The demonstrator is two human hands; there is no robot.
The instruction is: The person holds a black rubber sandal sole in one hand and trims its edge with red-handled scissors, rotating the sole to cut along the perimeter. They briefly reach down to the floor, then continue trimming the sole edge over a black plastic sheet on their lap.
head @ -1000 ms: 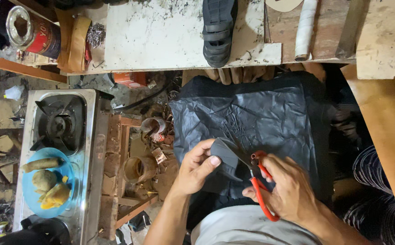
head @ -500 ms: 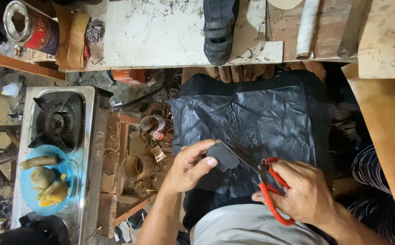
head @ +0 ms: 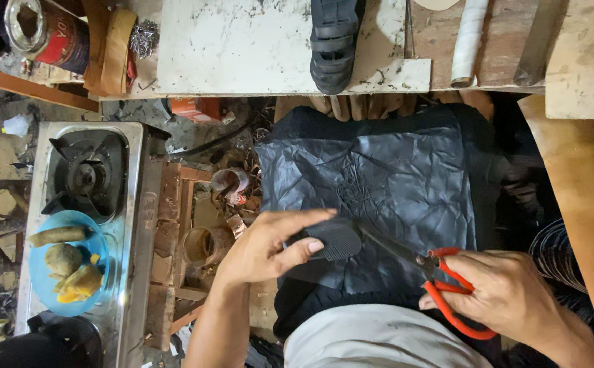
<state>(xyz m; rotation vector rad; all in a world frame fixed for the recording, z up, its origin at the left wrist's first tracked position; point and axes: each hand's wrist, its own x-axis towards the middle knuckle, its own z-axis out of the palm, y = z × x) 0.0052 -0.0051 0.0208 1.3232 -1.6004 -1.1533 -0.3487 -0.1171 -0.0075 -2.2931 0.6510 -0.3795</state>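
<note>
At far left we see a blue plate (head: 38, 286) of food beside a gas stove (head: 85, 177). Our left hand (head: 266, 245) pinches a dark ribbed sole piece (head: 334, 240) over the black sheet (head: 392, 184) on our lap. Our right hand (head: 508, 296) grips red-handled scissors (head: 440, 279), blades meeting the piece.

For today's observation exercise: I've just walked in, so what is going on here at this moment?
A seated person works over a black sheet spread on their lap. The left hand pinches a dark ribbed rubber piece, while the right hand grips red-handled scissors whose blades meet that piece. A black sandal lies on the workbench beyond.
</note>
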